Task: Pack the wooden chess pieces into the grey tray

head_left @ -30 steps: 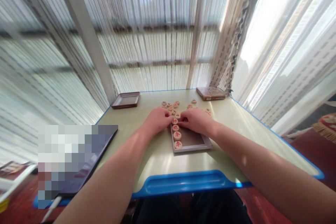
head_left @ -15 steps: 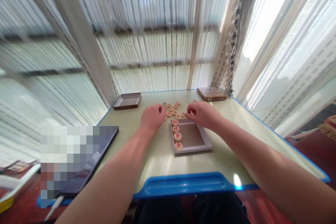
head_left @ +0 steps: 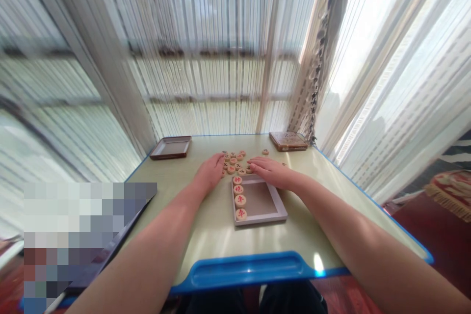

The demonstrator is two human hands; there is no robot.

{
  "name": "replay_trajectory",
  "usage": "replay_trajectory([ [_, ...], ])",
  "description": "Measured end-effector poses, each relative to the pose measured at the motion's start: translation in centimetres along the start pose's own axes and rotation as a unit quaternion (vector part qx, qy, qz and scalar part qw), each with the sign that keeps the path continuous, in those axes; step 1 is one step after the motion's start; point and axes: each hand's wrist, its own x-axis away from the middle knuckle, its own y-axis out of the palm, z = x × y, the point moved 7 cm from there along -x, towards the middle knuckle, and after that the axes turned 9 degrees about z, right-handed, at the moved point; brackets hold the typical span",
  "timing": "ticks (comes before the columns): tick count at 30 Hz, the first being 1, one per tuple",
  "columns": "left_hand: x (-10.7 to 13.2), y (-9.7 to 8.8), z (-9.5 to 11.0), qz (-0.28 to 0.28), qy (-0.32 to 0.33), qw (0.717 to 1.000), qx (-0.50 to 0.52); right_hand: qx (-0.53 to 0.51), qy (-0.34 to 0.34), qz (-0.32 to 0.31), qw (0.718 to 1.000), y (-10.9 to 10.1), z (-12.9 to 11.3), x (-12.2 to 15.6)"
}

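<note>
- Sheer striped curtains [head_left: 209,5] let daylight in across twelve o'clock and both sides; a fringed textile [head_left: 447,191] shows at three.
- The pale green tabletop [head_left: 209,235], sun-streaked and blue-edged, has a moulded trough [head_left: 246,266] at six o'clock and a dark slab [head_left: 114,248], partly pixelated, at eight.
- A shallow open box half [head_left: 171,147] sits at the tabletop's ten o'clock, a printed box [head_left: 289,141] at one.
- The pale-walled box tray [head_left: 260,221] lies before the person, most of its floor showing; the work seems barely begun.
- The left hand [head_left: 211,172] is at the box tray's ten o'clock, the right hand [head_left: 269,170] at one. Both have fingers loosely extended, with no piece visibly grasped; whether hidden fingertips touch any, one cannot tell.
- Four red-marked xiangqi pieces [head_left: 240,200] stand in one column along the box tray's nine o'clock wall.
- What is left: the loose xiangqi pieces [head_left: 231,170] clustered between the hands at eleven o'clock, and a lone piece [head_left: 265,151] farther off at twelve.
</note>
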Motion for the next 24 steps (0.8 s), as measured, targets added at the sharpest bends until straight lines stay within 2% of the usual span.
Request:
replay_trajectory([
  [5,-0.3,-0.5,0.2,0.025,0.019,1.000,-0.004,-0.029,0.027,0.049,0.998,-0.7,0.6,-0.4],
  [8,-0.1,-0.5,0.4,0.019,0.050,0.998,0.018,-0.019,0.019,0.022,0.999,-0.1,0.4,-0.4],
  [11,0.0,0.1,0.5,-0.015,0.075,0.996,0.036,-0.006,0.005,0.005,1.000,0.2,-0.2,-0.1],
  [15,-0.3,0.4,0.2,-0.019,0.072,0.996,0.040,0.047,-0.023,0.062,0.997,-0.9,-0.5,-0.6],
  [18,-0.5,0.4,0.6,-0.011,0.102,0.994,0.035,0.103,-0.012,0.079,0.991,-1.5,0.2,-2.7],
  [22,-0.6,0.0,1.0,0.020,0.129,0.991,0.017,0.166,-0.015,0.000,0.986,-0.6,0.1,-6.1],
  [24,-0.6,0.0,1.1,0.028,0.131,0.991,-0.009,0.205,0.006,-0.053,0.977,0.1,0.0,-7.1],
])
